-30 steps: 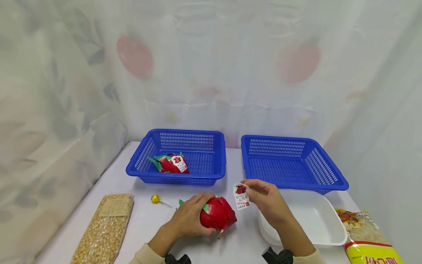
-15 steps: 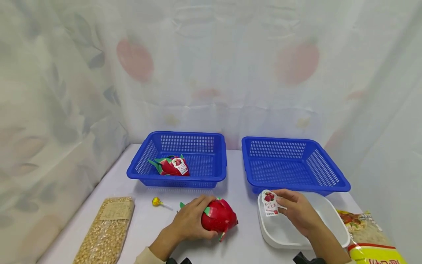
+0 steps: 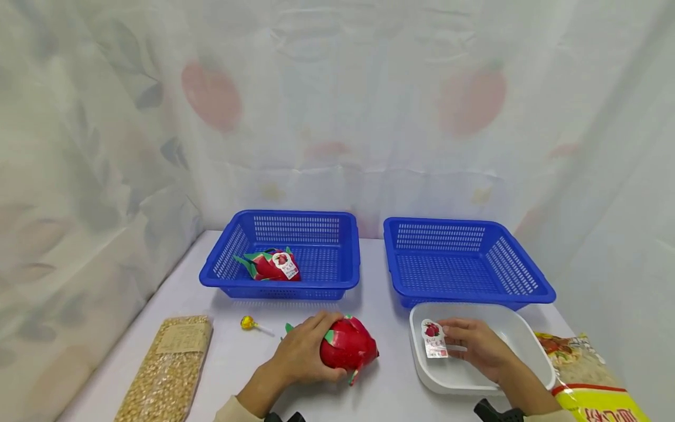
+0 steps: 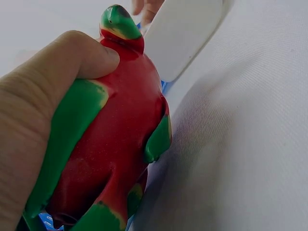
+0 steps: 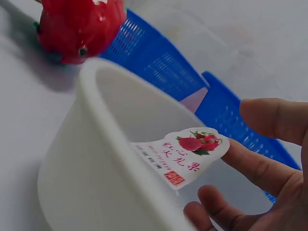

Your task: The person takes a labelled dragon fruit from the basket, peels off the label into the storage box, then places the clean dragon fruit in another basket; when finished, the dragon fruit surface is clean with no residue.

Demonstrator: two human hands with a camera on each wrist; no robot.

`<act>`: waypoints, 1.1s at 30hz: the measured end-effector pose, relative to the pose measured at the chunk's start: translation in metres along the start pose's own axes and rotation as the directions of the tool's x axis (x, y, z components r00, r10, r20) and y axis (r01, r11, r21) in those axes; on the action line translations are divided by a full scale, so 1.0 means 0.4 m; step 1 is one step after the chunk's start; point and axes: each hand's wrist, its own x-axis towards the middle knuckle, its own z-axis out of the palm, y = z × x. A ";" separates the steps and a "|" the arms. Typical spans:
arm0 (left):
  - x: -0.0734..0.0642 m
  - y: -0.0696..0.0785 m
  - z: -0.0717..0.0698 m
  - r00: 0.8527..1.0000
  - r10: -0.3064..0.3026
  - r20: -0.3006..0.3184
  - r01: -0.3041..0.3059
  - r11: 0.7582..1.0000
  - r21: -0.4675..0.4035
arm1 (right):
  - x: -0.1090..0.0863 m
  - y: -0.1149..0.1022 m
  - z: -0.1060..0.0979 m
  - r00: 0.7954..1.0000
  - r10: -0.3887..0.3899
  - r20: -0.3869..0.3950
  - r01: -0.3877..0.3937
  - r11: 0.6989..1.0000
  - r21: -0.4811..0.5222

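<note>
A red dragon fruit (image 3: pixel 348 344) with green-tipped scales lies on the table, and my left hand (image 3: pixel 306 351) grips it from its left side. In the left wrist view the thumb (image 4: pixel 98 60) presses on its red skin. My right hand (image 3: pixel 477 346) is over the white plastic tub (image 3: pixel 422 378). A white sticker label (image 5: pixel 187 149) with a dragon fruit picture hangs at the tip of the index finger. The thumb (image 5: pixel 269 115) stands apart from the label, and the other fingers are loosely bent.
Behind stand two blue baskets; the left basket (image 3: pixel 327 287) holds another labelled dragon fruit (image 3: pixel 266 266), and the right basket (image 3: pixel 437 293) borders the tub. A lollipop (image 3: pixel 248 322) and a bag of beige grains (image 3: pixel 169 363) lie left. A yellow-and-clear food bag (image 3: pixel 590 381) lies right.
My right hand has carried the label rightward from beside the dragon fruit, then down into the tub's opening. My left hand has kept its grip in the same place.
</note>
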 end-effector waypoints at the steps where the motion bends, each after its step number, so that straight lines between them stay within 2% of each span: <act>1: 0.000 0.000 0.000 1.000 0.000 -0.001 0.000 1.000 0.000 | 0.003 0.006 -0.002 1.000 0.015 0.000 -0.015 1.000 -0.019; 5: -0.001 0.000 0.000 1.000 -0.006 -0.003 0.006 1.000 0.008 | 0.011 0.024 -0.001 0.999 0.047 -0.013 -0.049 0.991 -0.124; 8: -0.002 0.002 0.000 1.000 -0.008 -0.004 0.008 1.000 0.011 | 0.013 0.032 0.006 0.997 0.046 -0.059 -0.059 0.967 -0.248; 14: -0.001 0.003 0.000 1.000 0.003 -0.008 -0.003 1.000 0.016 | 0.020 0.038 0.025 0.986 -0.008 -0.164 -0.078 0.856 -0.511; 21: -0.001 0.004 0.000 1.000 0.007 -0.013 -0.007 1.000 0.017 | 0.023 0.043 0.036 0.978 -0.085 -0.189 -0.060 0.758 -0.649; 23: -0.002 0.004 0.000 1.000 0.009 -0.013 -0.009 1.000 0.014 | 0.026 0.046 0.039 0.973 -0.103 -0.206 -0.072 0.713 -0.698; 25: -0.002 0.003 0.002 1.000 0.009 -0.010 -0.009 1.000 0.011 | 0.032 0.050 0.040 0.969 -0.128 -0.211 -0.078 0.652 -0.754; 29: -0.002 0.000 0.002 1.000 0.005 -0.001 -0.005 1.000 0.005 | 0.042 0.056 0.045 0.966 -0.180 -0.186 -0.070 0.511 -0.857; 33: -0.003 -0.001 0.001 1.000 0.000 0.000 0.000 1.000 0.013 | 0.040 0.056 0.053 0.967 -0.181 -0.177 -0.083 0.431 -0.898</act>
